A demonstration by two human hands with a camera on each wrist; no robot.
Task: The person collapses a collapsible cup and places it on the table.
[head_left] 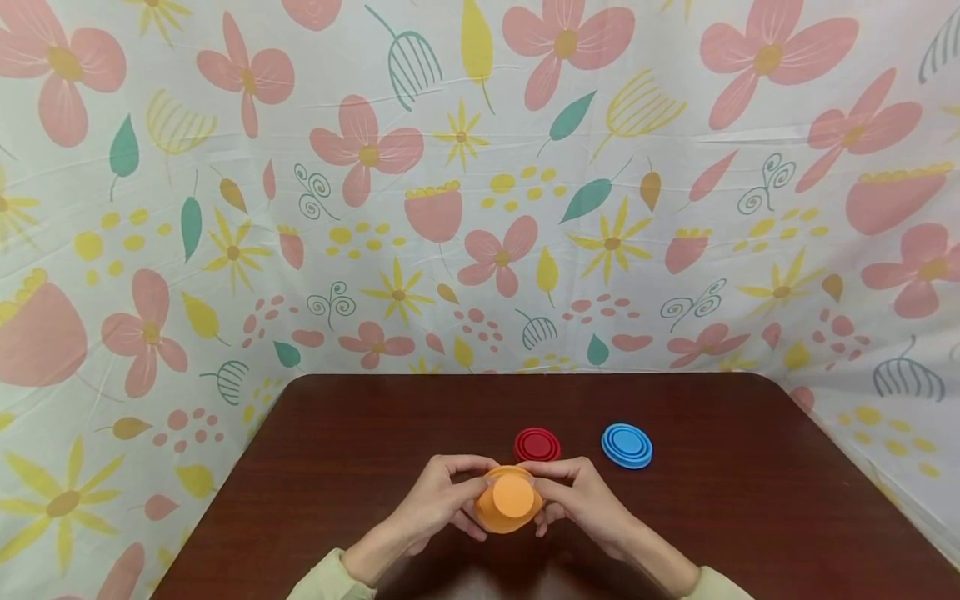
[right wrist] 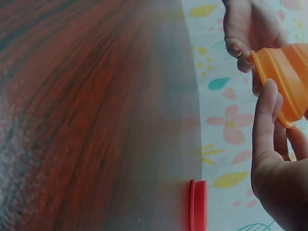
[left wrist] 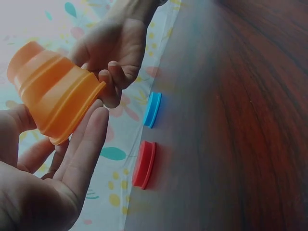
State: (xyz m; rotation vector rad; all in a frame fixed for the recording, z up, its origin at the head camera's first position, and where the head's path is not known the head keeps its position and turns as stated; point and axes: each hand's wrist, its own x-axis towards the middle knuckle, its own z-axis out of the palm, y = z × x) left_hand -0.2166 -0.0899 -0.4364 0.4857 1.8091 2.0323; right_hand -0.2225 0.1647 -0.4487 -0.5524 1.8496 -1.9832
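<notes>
Between my two hands is an orange collapsible cup (head_left: 513, 498), pulled out into its stepped, tapered form. In the head view its narrow end faces up toward me. My left hand (head_left: 442, 502) grips it from the left and my right hand (head_left: 587, 505) from the right, with the thumbs on its side. The left wrist view shows the ridged wall of the cup (left wrist: 50, 91) and its wide rim near the fingertips of both hands. In the right wrist view, part of the cup (right wrist: 284, 79) runs past the frame edge.
Flattened on the dark wooden table (head_left: 360, 433) lie a red collapsible cup (head_left: 537, 445), just beyond my hands, and a blue collapsible cup (head_left: 627, 445) to its right. A flower-printed cloth (head_left: 480, 208) hangs behind the table and at its sides.
</notes>
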